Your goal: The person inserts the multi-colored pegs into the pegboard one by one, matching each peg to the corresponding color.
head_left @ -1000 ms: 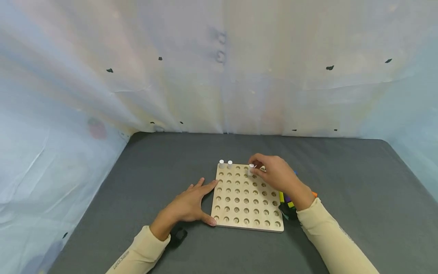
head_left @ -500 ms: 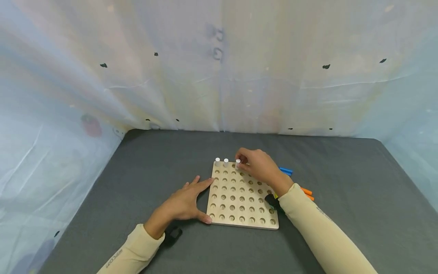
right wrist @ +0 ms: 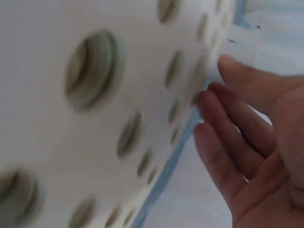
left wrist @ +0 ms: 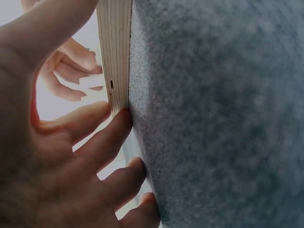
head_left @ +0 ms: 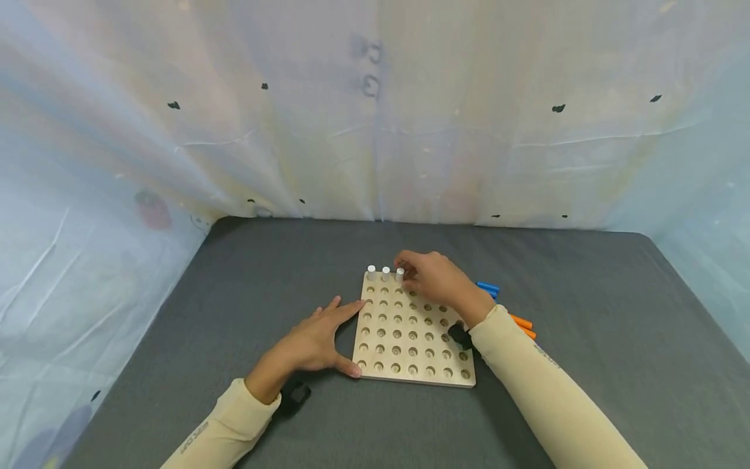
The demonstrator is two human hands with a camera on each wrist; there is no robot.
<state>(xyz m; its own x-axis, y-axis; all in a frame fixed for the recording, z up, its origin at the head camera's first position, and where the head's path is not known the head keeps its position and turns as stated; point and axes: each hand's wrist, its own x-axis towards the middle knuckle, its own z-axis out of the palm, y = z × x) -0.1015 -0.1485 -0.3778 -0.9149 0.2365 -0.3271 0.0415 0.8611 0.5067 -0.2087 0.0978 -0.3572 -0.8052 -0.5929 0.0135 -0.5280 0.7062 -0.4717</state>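
A pale wooden board (head_left: 404, 326) with rows of round holes lies on the grey table. Two white pegs (head_left: 385, 273) stand upright in its back row at the left corner. Beside them, at the third hole, my right hand (head_left: 436, 280) pinches another white peg (head_left: 400, 273) between thumb and fingers. In the right wrist view the thumb and fingertips are right at that peg, over the far edge of the board. My left hand (head_left: 313, 339) is spread along the left side, thumb at the near corner. The left wrist view shows fingertips (left wrist: 124, 118) against the layered plywood edge (left wrist: 114, 57).
Blue sticks (head_left: 487, 286) and orange sticks (head_left: 523, 322) lie to the right of the board, partly behind the right forearm. Pale printed sheeting (head_left: 375, 130) hangs around the back and sides of the table (head_left: 586, 326).
My right hand has carried the white peg leftward along the back row, to the spot beside the two standing pegs. The left hand stays at the board's edge; the head view has shifted slightly.
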